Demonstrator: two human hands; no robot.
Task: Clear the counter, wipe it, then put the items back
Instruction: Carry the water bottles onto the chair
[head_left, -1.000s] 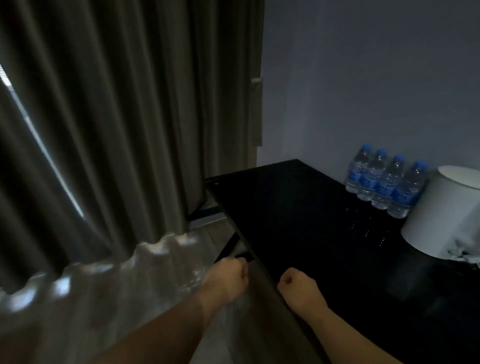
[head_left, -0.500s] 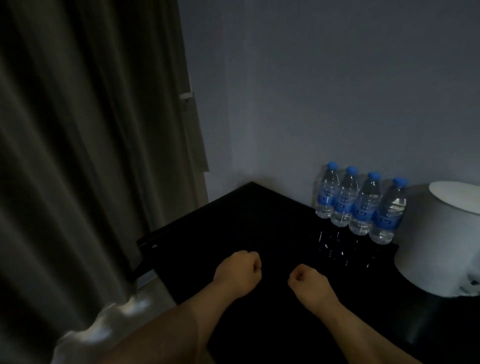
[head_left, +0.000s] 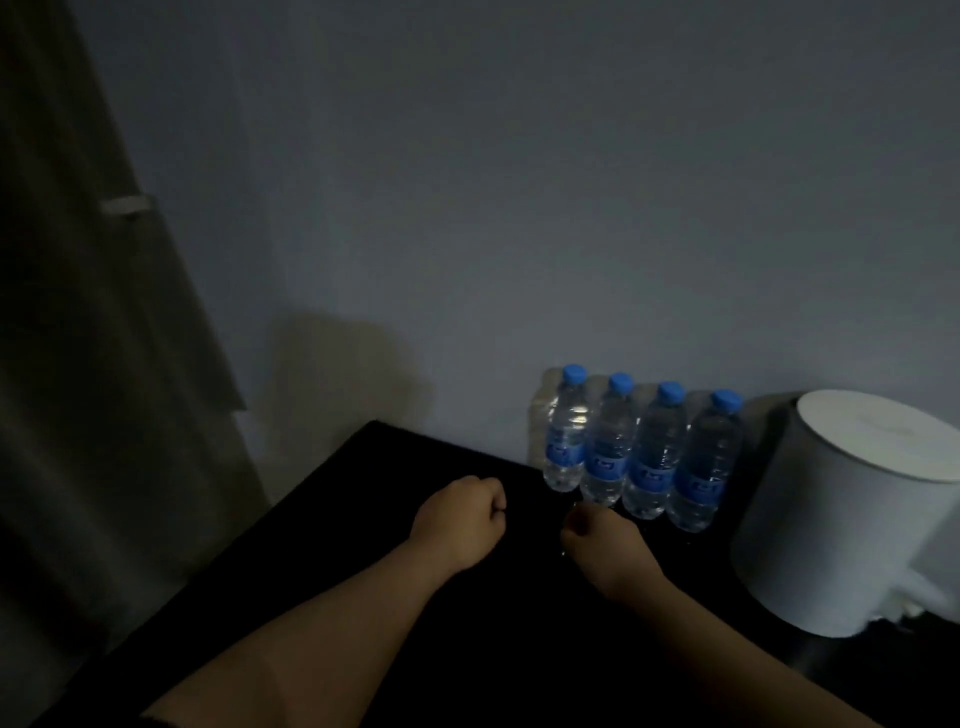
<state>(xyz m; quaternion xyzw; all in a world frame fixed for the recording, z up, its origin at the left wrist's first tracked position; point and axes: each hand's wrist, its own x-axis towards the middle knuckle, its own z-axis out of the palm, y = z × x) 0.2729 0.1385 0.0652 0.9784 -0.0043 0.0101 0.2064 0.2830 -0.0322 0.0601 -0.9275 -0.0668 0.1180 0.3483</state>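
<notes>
Far left of frame: grey-brown curtain (head_left: 78, 364), hanging in folds, dim and blurred

Lower left to lower right: black worktop (head_left: 322, 571), glossy, one corner pointing at the pale wall (head_left: 519, 182) near frame centre

Centre, slightly left: left hand (head_left: 462, 519), fingers curled into a fist, nothing in it, held over the worktop; bare forearm runs down to the bottom edge

Centre, slightly right: right hand (head_left: 605, 545), likewise balled into a fist, holding nothing, near the left hand but apart from it, just in front of the bottles

Right of centre: four water bottles (head_left: 652, 457), clear plastic, blue caps and blue labels, upright in a tight row on the worktop against the wall

Far right: white cylindrical container (head_left: 841, 519), flat white top, on the worktop just beside the last bottle; a crumpled white item (head_left: 906, 597) at its lower right, too blurred to identify
</notes>
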